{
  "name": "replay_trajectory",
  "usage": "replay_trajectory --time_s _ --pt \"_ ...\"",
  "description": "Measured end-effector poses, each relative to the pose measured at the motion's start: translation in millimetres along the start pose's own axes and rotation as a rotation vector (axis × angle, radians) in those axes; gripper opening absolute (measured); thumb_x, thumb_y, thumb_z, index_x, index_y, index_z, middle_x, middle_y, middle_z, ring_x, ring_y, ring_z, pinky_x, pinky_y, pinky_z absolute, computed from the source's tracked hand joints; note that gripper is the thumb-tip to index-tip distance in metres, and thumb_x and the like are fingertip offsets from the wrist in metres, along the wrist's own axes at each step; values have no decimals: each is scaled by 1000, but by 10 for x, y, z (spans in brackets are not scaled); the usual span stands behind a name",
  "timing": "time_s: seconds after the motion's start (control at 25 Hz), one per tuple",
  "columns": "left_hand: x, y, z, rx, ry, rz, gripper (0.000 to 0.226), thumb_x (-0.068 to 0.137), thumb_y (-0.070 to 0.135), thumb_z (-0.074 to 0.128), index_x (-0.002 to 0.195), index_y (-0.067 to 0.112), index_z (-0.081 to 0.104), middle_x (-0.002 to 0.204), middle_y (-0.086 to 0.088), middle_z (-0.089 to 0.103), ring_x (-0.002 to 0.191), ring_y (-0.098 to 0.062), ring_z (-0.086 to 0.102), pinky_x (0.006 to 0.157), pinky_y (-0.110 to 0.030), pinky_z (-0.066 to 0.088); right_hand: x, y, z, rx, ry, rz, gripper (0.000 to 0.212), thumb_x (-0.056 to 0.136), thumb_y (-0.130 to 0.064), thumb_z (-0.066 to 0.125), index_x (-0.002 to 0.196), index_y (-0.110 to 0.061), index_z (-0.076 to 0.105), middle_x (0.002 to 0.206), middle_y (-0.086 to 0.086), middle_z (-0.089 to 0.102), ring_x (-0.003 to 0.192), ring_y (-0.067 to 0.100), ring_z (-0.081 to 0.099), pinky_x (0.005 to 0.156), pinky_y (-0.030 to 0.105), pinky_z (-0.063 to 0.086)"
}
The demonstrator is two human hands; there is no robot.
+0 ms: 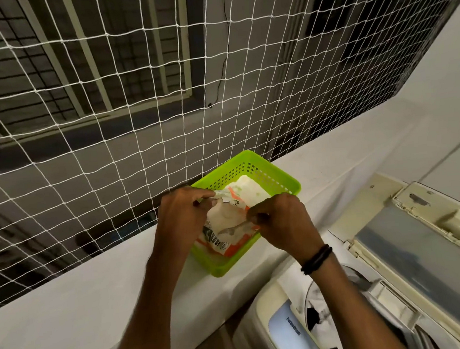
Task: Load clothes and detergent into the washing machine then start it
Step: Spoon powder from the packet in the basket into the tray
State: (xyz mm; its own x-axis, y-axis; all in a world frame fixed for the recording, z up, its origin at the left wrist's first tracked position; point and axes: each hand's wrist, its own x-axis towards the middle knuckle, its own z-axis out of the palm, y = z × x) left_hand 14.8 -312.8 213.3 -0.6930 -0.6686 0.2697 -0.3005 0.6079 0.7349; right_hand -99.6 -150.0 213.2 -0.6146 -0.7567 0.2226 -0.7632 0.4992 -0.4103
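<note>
Both hands pinched the white-and-orange plastic detergent pouch point(227, 229) inside the lime-green perforated plastic basket point(275, 176) on the ledge, left hand point(182, 214) and right hand point(282, 219) apparently spreading its mouth beside the open washing machine point(278, 313).

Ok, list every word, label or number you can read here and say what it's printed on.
Washing machine panel: one short line of dark lettering, too small and blurred to read.
Detergent pouch in the green basket: dark printed pattern and orange bands, no legible words.
Nothing else carries text.
</note>
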Motion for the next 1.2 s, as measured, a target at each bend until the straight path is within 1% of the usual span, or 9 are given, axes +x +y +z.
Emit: replay_trajectory --time_s 0.12,0.24,0.28,0.44,0.6,0.72,0.84,1.04,1.2 --pt "-18 -54 -3 -16 -13 27 15 80 18 80 95 20 81 95 0 78 82 -15 70 81 -25 53 99 38 -125 -119 44 40 29 66 -15 50 72 -20 78 69 6 73 69 38 61 62 32 49" --pt "-36 -81 -4 -29 -17 26 16 79 16 80 95 19 81 95 -1 78 83 -16 71 84 -29 55 235 77 -33 -203 -100 98 30 68 -23 48 73 -7 73 67 15 65 64 40 52 58 34 49" --pt "-37 -85 -3 -33 -18 19 16 80 16 80 95 19 81 96 -1 78 83 -16 70 84 -28 54 280 92 -10 -166 -170 171 31 69 -28 47 71 -2 63 67 16 64 66 38 53 61 35 51" --pt "-40 -88 3 -53 -19 6 17 81 16 79 98 17 80 97 -2 77 81 -14 68 84 -26 54 396 116 -21 -27 -303 356 30 72 -33 55 81 -9 72 83 11 72 90 29 66 79 36 55" --pt "-47 -80 11 -59 -19 10 18 82 18 78 100 18 80 99 -1 77 81 -13 68 82 -22 52 390 20 -178 117 -347 412 58 45 -48 47 80 -13 77 86 6 74 99 23 65 86 35 55" --pt "-40 -92 17 -64 -7 11 17 82 20 78 99 19 80 98 1 77 81 -11 67 81 -20 50 307 28 -325 234 -304 441 33 61 -30 49 69 -24 80 71 -6 76 94 11 65 86 30 53" --pt "-42 -96 23 -75 17 25 15 81 20 80 95 20 81 95 2 78 82 -13 70 83 -27 55 206 46 -441 314 -226 483 32 73 -6 53 66 -22 80 63 -4 74 79 5 62 73 27 50" --pt "-44 -56 47 -79 33 34 13 81 20 80 94 20 81 92 3 78 75 -7 67 79 -21 53 65 257 -454 645 -138 667 27 74 2 61 65 -15 80 59 4 72 51 5 50 57 24 36" --pt "-63 3 59 -73 36 14 13 81 23 79 94 23 81 92 7 77 76 -4 67 79 -17 51 -84 364 -441 886 -117 810 22 71 9 64 66 -6 78 62 7 68 48 10 31 47 21 25"
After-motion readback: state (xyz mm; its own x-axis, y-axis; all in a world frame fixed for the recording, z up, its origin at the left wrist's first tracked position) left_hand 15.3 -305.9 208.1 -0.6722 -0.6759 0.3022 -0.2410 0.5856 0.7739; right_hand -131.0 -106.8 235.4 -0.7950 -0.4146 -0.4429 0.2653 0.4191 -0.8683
